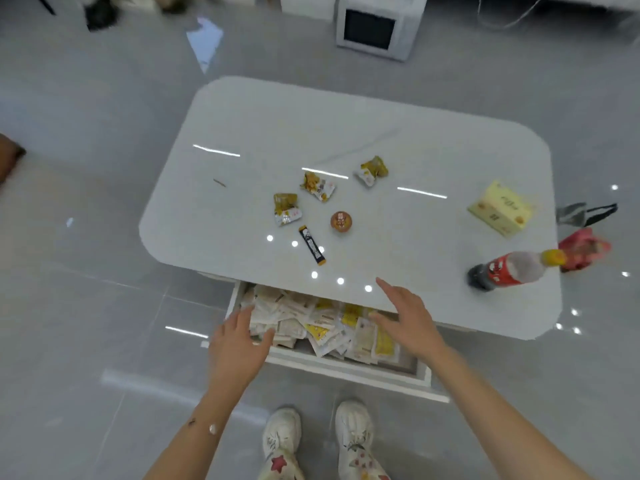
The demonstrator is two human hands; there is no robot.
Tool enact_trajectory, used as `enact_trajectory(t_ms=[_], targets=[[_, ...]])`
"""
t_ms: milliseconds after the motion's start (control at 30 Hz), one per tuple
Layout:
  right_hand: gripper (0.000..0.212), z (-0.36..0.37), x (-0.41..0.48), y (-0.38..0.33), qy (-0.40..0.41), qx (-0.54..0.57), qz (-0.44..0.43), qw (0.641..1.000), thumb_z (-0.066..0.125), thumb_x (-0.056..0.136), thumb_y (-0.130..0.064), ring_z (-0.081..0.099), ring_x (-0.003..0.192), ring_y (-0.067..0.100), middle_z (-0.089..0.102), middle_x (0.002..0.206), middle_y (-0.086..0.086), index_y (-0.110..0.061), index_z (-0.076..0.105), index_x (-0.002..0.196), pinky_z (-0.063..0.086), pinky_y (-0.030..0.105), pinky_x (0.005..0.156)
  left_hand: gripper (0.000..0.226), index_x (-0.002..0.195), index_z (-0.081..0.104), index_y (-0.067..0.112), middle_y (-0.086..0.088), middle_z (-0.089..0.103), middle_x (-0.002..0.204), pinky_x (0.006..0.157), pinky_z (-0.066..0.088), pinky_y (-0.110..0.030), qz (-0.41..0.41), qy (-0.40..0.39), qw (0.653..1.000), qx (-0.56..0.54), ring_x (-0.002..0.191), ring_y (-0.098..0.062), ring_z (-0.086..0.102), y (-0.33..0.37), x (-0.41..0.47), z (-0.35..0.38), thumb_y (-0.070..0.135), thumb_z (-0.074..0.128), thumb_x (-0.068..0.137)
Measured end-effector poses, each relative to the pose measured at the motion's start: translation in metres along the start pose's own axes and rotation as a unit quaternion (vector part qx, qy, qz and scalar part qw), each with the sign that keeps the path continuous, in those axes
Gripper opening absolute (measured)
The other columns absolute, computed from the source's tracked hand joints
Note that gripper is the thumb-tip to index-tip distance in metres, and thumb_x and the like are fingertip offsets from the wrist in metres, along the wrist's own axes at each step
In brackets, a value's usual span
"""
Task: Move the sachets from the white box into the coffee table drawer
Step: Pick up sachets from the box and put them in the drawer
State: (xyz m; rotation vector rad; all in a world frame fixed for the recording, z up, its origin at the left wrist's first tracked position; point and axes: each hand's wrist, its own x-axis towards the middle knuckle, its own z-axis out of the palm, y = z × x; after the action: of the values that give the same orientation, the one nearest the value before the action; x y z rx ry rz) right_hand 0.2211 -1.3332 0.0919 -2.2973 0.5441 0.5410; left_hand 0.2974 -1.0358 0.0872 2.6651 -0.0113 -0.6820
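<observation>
From the head camera we look down on a white coffee table (242,133) with its drawer (346,370) pulled out toward us at the near edge. The sachets (311,323), white and yellow, lie in a loose heap that fills most of the drawer, overlapping one another.

Our left hand (235,344) is over the drawer's near left corner, palm down, fingers straight and spread, grasping nothing. Its fingertips reach over the left end of the heap, but we cannot tell whether they touch it. Our right hand (408,317) is also released, fingers spread, over the right half of the drawer, with its forefinger stretched across the table's near edge. It holds nothing.

On the tabletop, near the middle, three crumpled yellow-and-white snack packets (318,186) lie apart from one another. Just nearer are a small round brown item (341,221) and a black stick sachet (312,244) with an orange tip. Toward the right edge sits a yellow box (500,207), and nearer than that a cola bottle (505,270) with a red label and a yellow cap stands on the table.

On the grey tiled floor a red bag (581,249) sits just right of the table, and a white appliance (375,27) with a dark front stands far beyond it. Our white shoes (282,434) show at the bottom, between the forearms.
</observation>
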Motion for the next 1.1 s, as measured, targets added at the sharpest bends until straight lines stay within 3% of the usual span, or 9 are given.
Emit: enact_trajectory(t_ms=[133,267,367,467,533,633,867,1000,1100], targets=[[0.069,-0.076,-0.05,-0.084,0.055,-0.089,-0.061,0.993,0.048,0.09,-0.059,0.028,0.139,0.02,0.033,0.151,-0.001,-0.04,0.021,0.15,0.027,0.036,0.11,0.073,0.146,0.033,0.032,0.001,0.037,0.151,0.109,0.032,-0.047,0.033,0.048,0.997,0.055,0.136,-0.027,0.033,0.03,-0.047,-0.104,0.068,0.043,0.083],[0.072,-0.129,-0.088,-0.159,0.097,-0.169,-0.137,0.971,0.049,0.088,-0.062,0.028,0.139,0.022,0.035,0.15,0.002,-0.036,0.022,0.15,0.029,0.037,0.11,0.076,0.15,0.023,0.033,-0.002,0.024,0.158,0.113,0.024,-0.047,0.026,0.105,0.99,0.087,0.143,-0.029,0.022,0.051,-0.095,-0.193,0.068,0.043,0.086],[0.074,-0.151,-0.105,-0.212,0.111,-0.222,-0.21,0.946,0.05,0.087,-0.061,0.029,0.138,0.024,0.036,0.149,0.003,-0.035,0.021,0.151,0.029,0.039,0.11,0.078,0.152,0.018,0.034,-0.003,0.021,0.159,0.114,0.023,-0.048,0.032,0.147,0.983,0.108,0.144,-0.03,0.019,0.051,-0.127,-0.244,0.071,0.037,0.085],[0.074,-0.155,-0.115,-0.27,0.101,-0.294,-0.279,0.909,0.048,0.089,-0.057,0.026,0.139,0.025,0.032,0.15,0.003,-0.036,0.014,0.151,0.026,0.041,0.112,0.092,0.151,0.015,0.038,0.001,0.018,0.159,0.117,0.013,-0.048,0.062,0.148,0.982,0.097,0.146,-0.028,0.013,0.029,-0.159,-0.283,0.079,0.015,0.069],[0.074,-0.144,-0.121,-0.311,0.075,-0.343,-0.318,0.88,0.047,0.091,-0.053,0.024,0.14,0.025,0.027,0.153,0.004,-0.036,0.008,0.152,0.022,0.041,0.113,0.095,0.15,0.011,0.04,0.004,0.015,0.159,0.117,0.008,-0.044,0.086,0.117,0.986,0.083,0.147,-0.024,0.007,0.007,-0.179,-0.303,0.078,0.012,0.064],[0.073,-0.109,-0.134,-0.372,0.033,-0.389,-0.374,0.841,0.048,0.091,-0.049,0.028,0.138,0.026,0.029,0.152,0.004,-0.034,0.01,0.152,0.023,0.041,0.111,0.084,0.151,0.014,0.037,0.004,0.021,0.157,0.117,0.012,-0.038,0.072,0.098,0.989,0.082,0.145,-0.021,0.013,-0.035,-0.208,-0.326,0.069,0.031,0.076],[0.068,0.009,-0.175,-0.513,-0.007,-0.391,-0.496,0.776,0.052,0.089,-0.042,0.032,0.135,0.023,0.037,0.145,-0.001,-0.033,0.022,0.149,0.025,0.038,0.108,0.075,0.15,0.017,0.036,0.006,0.029,0.153,0.115,0.019,-0.039,-0.042,0.181,0.976,0.11,0.142,-0.021,0.022,-0.179,-0.266,-0.372,0.064,0.037,0.085],[0.07,0.085,-0.2,-0.593,-0.024,-0.381,-0.538,0.752,0.053,0.089,-0.044,0.033,0.135,0.022,0.037,0.146,-0.002,-0.034,0.021,0.15,0.028,0.035,0.105,0.094,0.151,0.013,0.038,0.008,0.032,0.151,0.116,0.014,-0.048,-0.103,0.232,0.963,0.088,0.14,-0.019,0.023,-0.262,-0.305,-0.406,0.075,0.01,0.065],[0.07,0.141,-0.217,-0.649,-0.038,-0.37,-0.567,0.735,0.053,0.089,-0.045,0.034,0.134,0.021,0.038,0.145,-0.003,-0.035,0.019,0.15,0.028,0.034,0.105,0.093,0.151,0.013,0.038,0.009,0.033,0.149,0.115,0.018,-0.046,-0.142,0.264,0.952,0.067,0.139,-0.019,0.025,-0.329,-0.33,-0.423,0.074,0.01,0.066]])
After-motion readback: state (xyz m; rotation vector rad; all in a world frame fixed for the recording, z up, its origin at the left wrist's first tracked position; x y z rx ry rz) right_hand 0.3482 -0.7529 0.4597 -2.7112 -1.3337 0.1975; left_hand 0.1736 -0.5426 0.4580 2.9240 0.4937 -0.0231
